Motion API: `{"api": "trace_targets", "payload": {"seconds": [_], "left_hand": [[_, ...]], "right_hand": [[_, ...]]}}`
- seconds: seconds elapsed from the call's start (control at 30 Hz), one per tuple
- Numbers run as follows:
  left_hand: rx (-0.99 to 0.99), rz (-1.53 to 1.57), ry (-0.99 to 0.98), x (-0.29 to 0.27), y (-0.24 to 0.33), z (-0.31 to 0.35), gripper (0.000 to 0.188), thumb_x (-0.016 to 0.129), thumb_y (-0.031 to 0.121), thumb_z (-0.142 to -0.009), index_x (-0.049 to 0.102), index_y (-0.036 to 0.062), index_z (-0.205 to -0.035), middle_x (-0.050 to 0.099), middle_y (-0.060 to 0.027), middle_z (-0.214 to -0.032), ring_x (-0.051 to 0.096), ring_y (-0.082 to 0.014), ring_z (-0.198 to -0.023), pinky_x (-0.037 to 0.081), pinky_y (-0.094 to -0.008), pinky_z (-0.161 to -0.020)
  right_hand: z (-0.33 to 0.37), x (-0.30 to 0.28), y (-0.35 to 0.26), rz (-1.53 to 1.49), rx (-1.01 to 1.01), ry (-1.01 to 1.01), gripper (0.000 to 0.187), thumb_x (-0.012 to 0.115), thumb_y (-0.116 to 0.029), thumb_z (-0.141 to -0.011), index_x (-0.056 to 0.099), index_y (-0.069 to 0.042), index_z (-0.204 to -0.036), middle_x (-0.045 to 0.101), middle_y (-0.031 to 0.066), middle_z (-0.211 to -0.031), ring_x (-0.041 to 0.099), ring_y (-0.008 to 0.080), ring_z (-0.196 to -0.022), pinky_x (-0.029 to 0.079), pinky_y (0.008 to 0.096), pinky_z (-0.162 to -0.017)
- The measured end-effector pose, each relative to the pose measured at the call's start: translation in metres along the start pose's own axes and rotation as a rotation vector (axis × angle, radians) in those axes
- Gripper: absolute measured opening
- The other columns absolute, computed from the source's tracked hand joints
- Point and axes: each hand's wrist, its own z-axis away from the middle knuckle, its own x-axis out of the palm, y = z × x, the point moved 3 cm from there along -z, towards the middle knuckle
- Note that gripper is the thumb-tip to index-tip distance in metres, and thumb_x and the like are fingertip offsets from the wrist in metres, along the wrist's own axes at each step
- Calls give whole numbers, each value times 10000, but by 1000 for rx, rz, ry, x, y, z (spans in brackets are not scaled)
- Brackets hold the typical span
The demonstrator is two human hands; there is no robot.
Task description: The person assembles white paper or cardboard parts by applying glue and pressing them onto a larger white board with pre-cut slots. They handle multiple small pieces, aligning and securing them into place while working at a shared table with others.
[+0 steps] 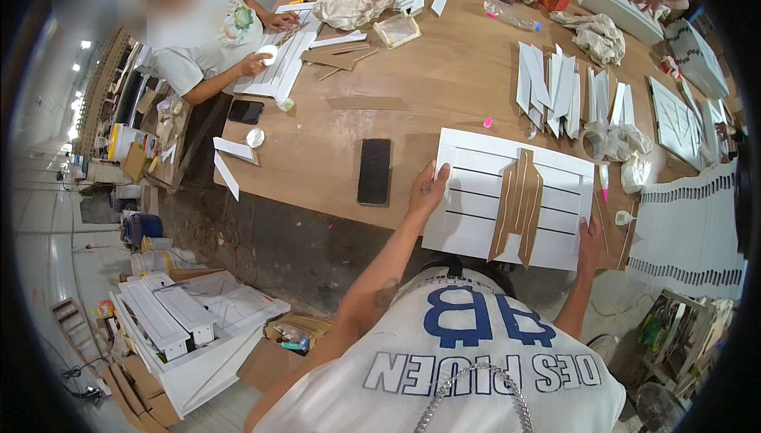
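Between my two hands is a white grooved panel [469, 162] at the near edge of the table. Brown strips [529, 195] with pointed, angled ends lie across it, and wavy white lines, looking like glue, run along them. My left hand [430, 185] grips the panel's left edge with the thumb on top. On the opposite side, my right hand [589, 239] is closed on the right edge, its thumb upward and its other fingers mostly hidden. A black phone [374, 171] lies left of my left hand. Near my right hand is a small bottle with a pink tip [604, 183].
Several white strips [547, 88] lie beyond the panel, by crumpled cloth [598, 36]. A stack of white slatted pieces [686, 227] stands at the right. Across the table's left side, a co-worker's hand [258, 64] holds a white round object over another panel [281, 76].
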Motion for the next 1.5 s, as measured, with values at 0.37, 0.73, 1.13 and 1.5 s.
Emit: {"api": "trace_targets", "payload": {"seconds": [0.37,0.73,1.13,1.5], "left_hand": [[67,-300,-164,-12,-3,-12,583,560,490,-976,572,-7,-1281,674,-218,-1161,628,-280,-1071,459,-363,-949],[9,-322,-314,-39,10,63,506,518,397,-1012,532,6,-1332,653,-185,-1205,613,-310,-1124,431,-369,-995],[-7,-381,-331,-22,17,72,643,592,433,-974,459,-26,-1403,548,-240,-1365,515,-321,-1276,365,-374,-1082],[-218,-320,-189,-33,-19,80,716,600,487,-963,469,-63,-1405,512,-180,-1416,462,-274,-1314,314,-352,-1116]], "right_hand": [[-4,8,-5,148,-29,63,504,682,-281,-941,551,66,-1283,630,189,-1249,600,243,-1166,448,357,-996],[53,-11,26,85,-39,30,442,649,-222,-954,556,66,-1276,621,217,-1258,602,284,-1153,437,376,-1004],[65,-3,-7,346,-69,157,452,664,-275,-914,585,-3,-1266,629,247,-1213,588,411,-1154,450,436,-978],[80,-10,-22,275,-66,192,421,631,-325,-917,600,1,-1181,667,243,-1090,623,433,-1044,492,481,-881]]}}
